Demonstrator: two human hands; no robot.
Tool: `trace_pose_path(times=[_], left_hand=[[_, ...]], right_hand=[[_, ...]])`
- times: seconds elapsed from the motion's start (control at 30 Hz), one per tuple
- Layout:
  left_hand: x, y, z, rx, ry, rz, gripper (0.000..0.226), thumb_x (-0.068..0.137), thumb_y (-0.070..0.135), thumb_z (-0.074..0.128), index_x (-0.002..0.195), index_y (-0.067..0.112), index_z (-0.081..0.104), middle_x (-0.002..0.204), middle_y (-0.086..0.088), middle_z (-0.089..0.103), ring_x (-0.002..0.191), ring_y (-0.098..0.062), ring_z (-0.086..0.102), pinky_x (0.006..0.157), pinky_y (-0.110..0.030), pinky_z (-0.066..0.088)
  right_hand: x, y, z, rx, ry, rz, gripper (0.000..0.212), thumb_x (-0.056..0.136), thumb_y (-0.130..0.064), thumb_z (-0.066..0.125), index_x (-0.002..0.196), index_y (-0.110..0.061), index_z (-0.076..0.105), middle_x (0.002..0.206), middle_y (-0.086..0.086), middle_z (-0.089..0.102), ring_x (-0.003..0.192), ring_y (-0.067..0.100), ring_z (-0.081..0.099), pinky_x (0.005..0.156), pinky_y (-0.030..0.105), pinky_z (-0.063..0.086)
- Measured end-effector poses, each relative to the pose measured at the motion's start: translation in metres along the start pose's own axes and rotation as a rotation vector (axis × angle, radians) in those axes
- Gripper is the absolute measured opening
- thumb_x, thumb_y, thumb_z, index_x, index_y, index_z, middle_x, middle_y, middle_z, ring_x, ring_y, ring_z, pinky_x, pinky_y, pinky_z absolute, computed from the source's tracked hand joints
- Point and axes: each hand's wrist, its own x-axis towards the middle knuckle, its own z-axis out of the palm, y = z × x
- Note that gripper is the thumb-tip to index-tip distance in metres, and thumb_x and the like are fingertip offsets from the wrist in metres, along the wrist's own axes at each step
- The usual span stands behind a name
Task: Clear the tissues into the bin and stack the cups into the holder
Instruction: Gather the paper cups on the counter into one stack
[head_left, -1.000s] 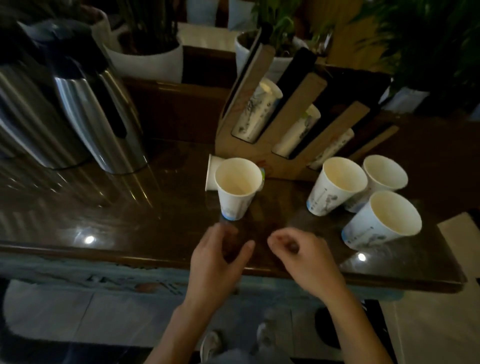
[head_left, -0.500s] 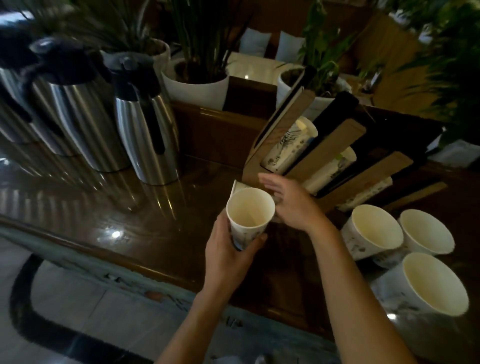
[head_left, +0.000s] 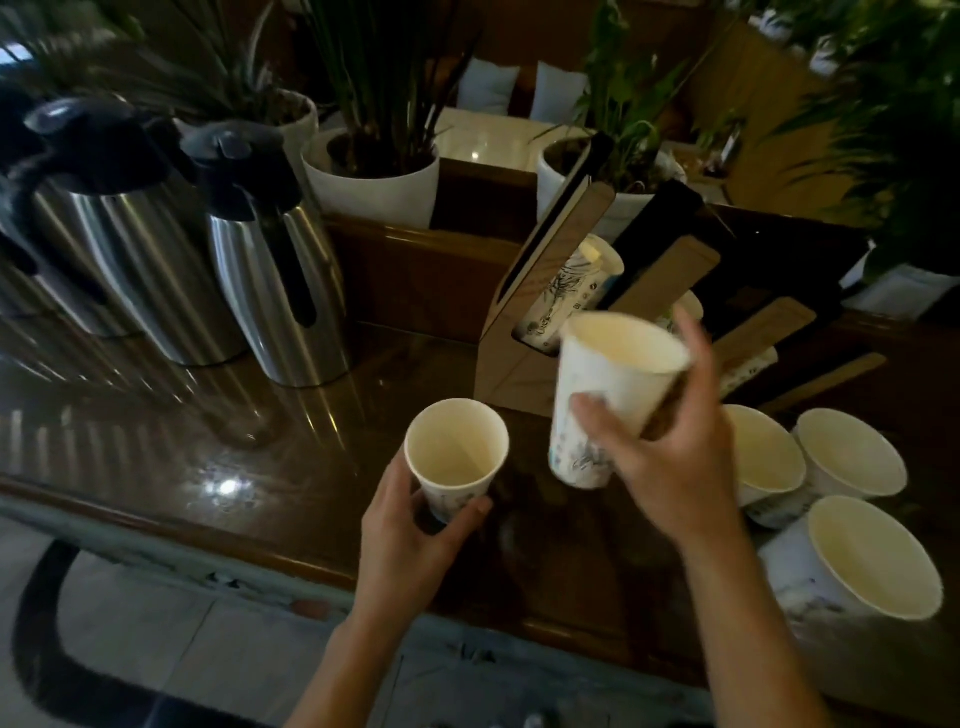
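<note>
My left hand grips a white printed paper cup, upright, just above the dark wooden counter. My right hand holds a second paper cup aloft, tilted, in front of the slanted wooden cup holder. The holder's slots contain stacked cups. Three more empty cups stand at the right: one partly behind my right wrist, one farther right, one nearest. No tissues or bin are in view.
Two steel thermos jugs stand at the left on the counter, a third cut off at the edge. White plant pots line the ledge behind. The counter's front edge runs below my hands, tiled floor beneath.
My left hand closed on the upright cup and drew it nearer. My right hand picked the cup that lay on its side by the holder and lifted it. The view shifted left.
</note>
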Motion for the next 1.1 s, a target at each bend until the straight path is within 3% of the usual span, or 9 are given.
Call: trace_pose_path(times=[0.17, 0.33, 0.47, 0.57, 0.63, 0.73, 0.87, 1.0, 1.1], left_hand=[[0.005, 0.006, 0.027, -0.051, -0.131, 0.014, 0.089, 0.076, 0.05, 0.084, 0.151, 0.03, 0.041, 0.148, 0.01, 0.057, 0.137, -0.01, 0.056, 0.106, -0.045, 0.055], [0.008, 0.011, 0.039, -0.067, -0.181, 0.047, 0.087, 0.079, 0.05, 0.083, 0.152, 0.033, 0.039, 0.148, 0.014, 0.056, 0.136, -0.007, 0.056, 0.104, -0.045, 0.056], [0.008, 0.013, 0.044, -0.054, -0.189, 0.063, 0.088, 0.078, 0.051, 0.08, 0.152, 0.029, 0.039, 0.148, 0.012, 0.055, 0.135, -0.004, 0.055, 0.105, -0.043, 0.056], [0.008, 0.014, 0.046, -0.058, -0.191, 0.053, 0.087, 0.078, 0.058, 0.078, 0.151, 0.033, 0.039, 0.147, 0.016, 0.054, 0.134, 0.0, 0.054, 0.105, -0.037, 0.056], [0.008, 0.012, 0.046, -0.055, -0.198, 0.046, 0.088, 0.076, 0.058, 0.078, 0.151, 0.033, 0.039, 0.148, 0.017, 0.053, 0.135, 0.002, 0.052, 0.107, -0.033, 0.053], [0.009, 0.012, 0.047, -0.041, -0.197, 0.035, 0.093, 0.073, 0.066, 0.076, 0.151, 0.036, 0.038, 0.148, 0.019, 0.052, 0.135, 0.008, 0.049, 0.107, -0.023, 0.049], [0.009, 0.013, 0.051, -0.061, -0.218, 0.011, 0.094, 0.071, 0.061, 0.077, 0.152, 0.036, 0.037, 0.148, 0.018, 0.052, 0.135, 0.006, 0.05, 0.105, -0.021, 0.05], [0.009, 0.017, 0.058, -0.066, -0.239, 0.016, 0.092, 0.074, 0.058, 0.079, 0.152, 0.033, 0.038, 0.148, 0.018, 0.053, 0.136, 0.002, 0.051, 0.108, -0.031, 0.053], [0.009, 0.017, 0.065, -0.063, -0.241, 0.022, 0.09, 0.076, 0.055, 0.081, 0.152, 0.033, 0.038, 0.148, 0.017, 0.053, 0.137, 0.0, 0.051, 0.108, -0.038, 0.054]], right_hand=[[0.008, -0.031, -0.01, 0.224, -0.014, -0.252, 0.09, 0.074, -0.045, 0.085, 0.146, -0.017, 0.038, 0.131, -0.017, 0.053, 0.122, 0.017, 0.057, 0.087, 0.028, 0.056], [-0.011, -0.009, 0.02, -0.155, -0.201, -0.106, 0.098, 0.064, -0.051, 0.085, 0.146, -0.034, 0.034, 0.129, -0.022, 0.05, 0.12, -0.001, 0.053, 0.085, 0.012, 0.049], [-0.028, 0.011, 0.027, -0.322, -0.389, 0.061, 0.097, 0.073, -0.081, 0.062, 0.151, -0.045, 0.017, 0.15, -0.019, 0.034, 0.127, -0.006, 0.035, 0.086, 0.008, 0.035], [-0.029, 0.012, 0.013, -0.457, -0.385, 0.066, 0.094, 0.076, -0.093, 0.038, 0.155, -0.042, 0.027, 0.166, -0.023, 0.008, 0.142, -0.002, 0.018, 0.102, 0.027, 0.025], [-0.022, 0.008, -0.005, -0.578, -0.249, 0.039, 0.084, 0.083, -0.088, 0.035, 0.151, -0.04, 0.038, 0.167, -0.019, 0.009, 0.148, 0.004, 0.014, 0.109, 0.035, 0.023], [-0.001, 0.008, -0.042, -0.854, -0.173, 0.127, 0.087, 0.084, -0.074, 0.055, 0.156, -0.04, 0.02, 0.169, -0.002, 0.007, 0.154, 0.024, 0.006, 0.12, 0.055, 0.012], [0.026, 0.014, -0.071, -1.219, -0.417, 0.372, 0.108, 0.08, -0.06, 0.072, 0.159, -0.037, 0.003, 0.166, 0.015, 0.019, 0.154, 0.04, -0.002, 0.113, 0.071, -0.013], [0.029, -0.001, -0.073, -1.162, -0.378, 0.341, 0.085, 0.084, -0.061, 0.067, 0.155, -0.04, 0.027, 0.151, 0.008, 0.041, 0.146, 0.034, 0.028, 0.117, 0.067, -0.001], [0.022, -0.027, -0.08, -0.82, -0.128, 0.16, 0.075, 0.083, -0.074, 0.056, 0.15, -0.046, 0.035, 0.13, 0.0, 0.04, 0.121, 0.021, 0.044, 0.1, 0.04, 0.04]])
